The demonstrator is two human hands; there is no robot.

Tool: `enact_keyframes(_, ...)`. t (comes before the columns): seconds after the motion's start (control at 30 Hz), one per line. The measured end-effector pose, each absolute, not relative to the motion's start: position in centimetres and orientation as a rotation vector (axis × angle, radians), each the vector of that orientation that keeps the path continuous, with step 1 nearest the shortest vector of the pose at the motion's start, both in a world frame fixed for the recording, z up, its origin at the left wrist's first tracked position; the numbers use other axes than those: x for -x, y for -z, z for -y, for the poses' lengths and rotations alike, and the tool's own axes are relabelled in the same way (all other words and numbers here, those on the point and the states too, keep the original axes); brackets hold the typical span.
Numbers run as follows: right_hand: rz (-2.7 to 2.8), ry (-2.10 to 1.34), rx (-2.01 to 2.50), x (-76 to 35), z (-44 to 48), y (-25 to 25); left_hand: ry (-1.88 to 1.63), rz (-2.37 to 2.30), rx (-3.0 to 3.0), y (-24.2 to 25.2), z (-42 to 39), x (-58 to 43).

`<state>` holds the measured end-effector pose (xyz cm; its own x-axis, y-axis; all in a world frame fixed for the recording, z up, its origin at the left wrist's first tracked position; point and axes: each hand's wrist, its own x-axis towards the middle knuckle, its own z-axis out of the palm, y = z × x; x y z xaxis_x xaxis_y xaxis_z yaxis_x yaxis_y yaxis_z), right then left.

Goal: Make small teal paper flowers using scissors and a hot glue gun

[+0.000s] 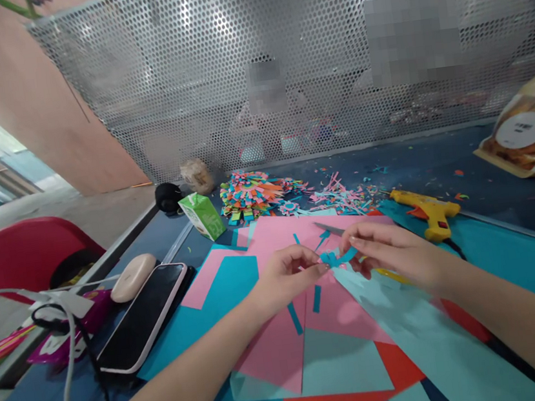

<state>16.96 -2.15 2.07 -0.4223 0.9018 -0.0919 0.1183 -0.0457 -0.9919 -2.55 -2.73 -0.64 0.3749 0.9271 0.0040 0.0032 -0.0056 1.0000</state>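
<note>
"Over the pink sheet (281,232), what has the left hand (289,272) got?"

"Thumb and finger pinch a curled blue paper piece (329,260); the right hand (383,248) pinches its other end."

"And the scissors (328,227)?"

"By the right hand, blade above the pink sheet; whether gripped or lying loose, I can't tell."

"Further out?"

"Blue strips (317,298) on the pink sheet, a yellow glue gun (435,212) to its right, a green carton (204,216) to its left, a phone (140,320) farther left. Beyond it on the desk (419,162), a heap of many-coloured fringed paper (250,193)."
</note>
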Motion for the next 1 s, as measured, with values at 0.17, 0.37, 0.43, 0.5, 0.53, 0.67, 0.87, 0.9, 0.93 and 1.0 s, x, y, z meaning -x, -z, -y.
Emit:
enact_keyframes(0.17,1.608,-1.512,1.096,-16.89,2.27,-2.22,-0.913,-0.938,-1.360,0.56,2.76,2.50)
enact_keyframes(0.37,1.698,-1.438,1.109,-16.83,2.24,-2.25,-0.920,-0.959,-1.367,0.47,2.72,2.47)
enact_keyframes(0.43,1.731,-1.425,1.106,-16.78,2.25,-2.13,-0.919,-0.963,-1.367,0.47,2.71,2.48)
enact_keyframes(0.5,1.750,-1.425,1.114,-16.73,2.31,-2.04,-0.918,-0.956,-1.363,0.45,2.74,2.50)
enact_keyframes(0.53,1.757,-1.424,1.121,-16.71,2.35,-2.02,-0.917,-0.949,-1.359,0.43,2.77,2.50)
enact_keyframes(0.67,1.761,-1.423,1.124,-16.68,2.49,-2.21,-0.917,-0.936,-1.346,0.29,2.89,2.47)
enact_keyframes(0.87,1.733,-1.425,1.096,-16.72,2.54,-2.63,-0.928,-0.949,-1.362,0.30,2.87,2.45)
enact_keyframes(0.9,1.727,-1.424,1.087,-16.73,2.54,-2.65,-0.926,-0.948,-1.365,0.32,2.86,2.47)
enact_keyframes(0.93,1.712,-1.430,1.074,-16.75,2.53,-2.64,-0.922,-0.947,-1.366,0.33,2.85,2.48)
enact_keyframes(1.0,1.650,-1.464,1.061,-16.83,2.50,-2.56,-0.919,-0.949,-1.366,0.34,2.84,2.52)
